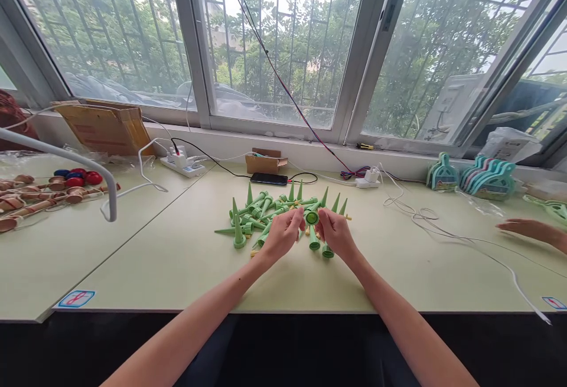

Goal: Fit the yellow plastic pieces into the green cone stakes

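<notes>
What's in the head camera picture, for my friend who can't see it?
A person's left hand and right hand hold a green plastic spike, its round end facing the camera. Similar spikes lie and stand on the pale table below, with a black phone, small cardboard box and windows behind.

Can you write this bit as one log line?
left hand: at rim of green spike; right hand: holding that spike; table: more green spikes; phone: behind them

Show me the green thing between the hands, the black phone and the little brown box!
Green thing [312, 218]: head view, on its round end.
Black phone [269, 179]: head view, on its dark screen.
Brown box [262, 165]: head view, on its front side.
</notes>
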The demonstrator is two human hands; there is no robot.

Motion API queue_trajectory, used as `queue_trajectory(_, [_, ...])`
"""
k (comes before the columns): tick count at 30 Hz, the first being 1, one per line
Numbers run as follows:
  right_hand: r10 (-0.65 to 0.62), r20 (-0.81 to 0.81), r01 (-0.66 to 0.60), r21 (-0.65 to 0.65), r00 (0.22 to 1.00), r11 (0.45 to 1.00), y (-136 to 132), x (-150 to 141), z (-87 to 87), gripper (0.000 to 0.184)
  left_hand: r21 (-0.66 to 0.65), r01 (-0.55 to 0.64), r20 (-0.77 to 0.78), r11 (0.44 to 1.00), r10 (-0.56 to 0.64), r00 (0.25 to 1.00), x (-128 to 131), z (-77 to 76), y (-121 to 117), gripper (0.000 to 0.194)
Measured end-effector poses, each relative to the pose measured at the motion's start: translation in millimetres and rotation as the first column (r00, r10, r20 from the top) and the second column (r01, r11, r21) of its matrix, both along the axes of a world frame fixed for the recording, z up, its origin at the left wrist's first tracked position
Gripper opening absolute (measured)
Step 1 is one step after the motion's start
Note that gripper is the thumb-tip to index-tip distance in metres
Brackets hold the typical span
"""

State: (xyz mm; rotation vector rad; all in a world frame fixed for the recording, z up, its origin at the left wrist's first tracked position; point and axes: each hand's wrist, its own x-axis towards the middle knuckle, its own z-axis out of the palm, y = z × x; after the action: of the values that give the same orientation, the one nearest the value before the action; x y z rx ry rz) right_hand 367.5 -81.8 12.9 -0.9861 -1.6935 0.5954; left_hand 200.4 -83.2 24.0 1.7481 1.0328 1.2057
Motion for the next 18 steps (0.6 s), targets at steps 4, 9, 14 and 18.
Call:
queue_trajectory(4, [0.011, 0.048, -0.011, -0.003, 0.999, 1.0, 0, 1, 0.4, 0.053, -0.207, 0.183, 0.104, 0.961, -0.164, 0.981, 0, 3.6, 0, 0.06])
queue_trajectory(9, [0.003, 0.063, -0.002, -0.009, 0.998, 1.0, -1, 2, 0.3, 0.048, -0.282, 0.303, 0.178, 0.91, -0.261, 0.949, -1, 10.2, -4, 0.056])
queue_trajectory(14, [0.029, 0.059, -0.028, -0.013, 0.998, 1.0, 0, 2, -0.2, 0.047, -0.27, 0.333, 0.202, 0.904, -0.285, 0.937, -3, 10.2, -4, 0.052])
queue_trajectory(18, [0.038, 0.062, -0.036, -0.021, 0.997, 0.999, 1, 3, -1.3, 0.048, -0.251, 0.331, 0.196, 0.91, -0.287, 0.938, -4, 7.9, -2, 0.049])
